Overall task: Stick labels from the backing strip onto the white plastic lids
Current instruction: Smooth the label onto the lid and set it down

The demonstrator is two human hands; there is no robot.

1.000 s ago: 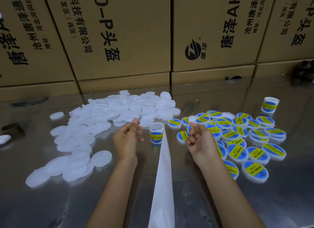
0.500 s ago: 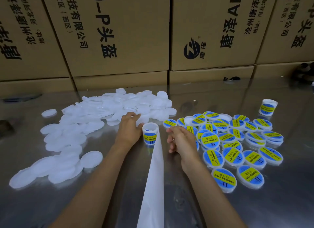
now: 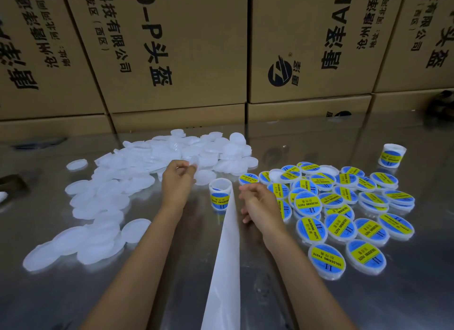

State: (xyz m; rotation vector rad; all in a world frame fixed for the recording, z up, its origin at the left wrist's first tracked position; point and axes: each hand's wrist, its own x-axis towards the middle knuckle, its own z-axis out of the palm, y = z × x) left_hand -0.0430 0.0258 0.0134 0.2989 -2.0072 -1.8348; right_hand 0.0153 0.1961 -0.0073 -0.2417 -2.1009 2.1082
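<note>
Your left grip (image 3: 180, 180) pinches a white lid (image 3: 194, 161) beside the label roll (image 3: 220, 193); your right grip (image 3: 258, 202), fingers loosely curled, holds nothing

The table (image 3: 368, 300) is polished metal, glossy and mirror-like. Left of the label roll (image 3: 220, 193), the lids (image 3: 103, 197) are translucent white plastic, smooth and matt. The backing strip (image 3: 224, 275) is smooth white paper. Behind, the boxes (image 3: 196, 47) are matt brown cardboard.

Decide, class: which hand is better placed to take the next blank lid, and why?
Left. The left hand is already at the blank lids; the right hand is across the backing strip, beside the labelled lids.
</note>
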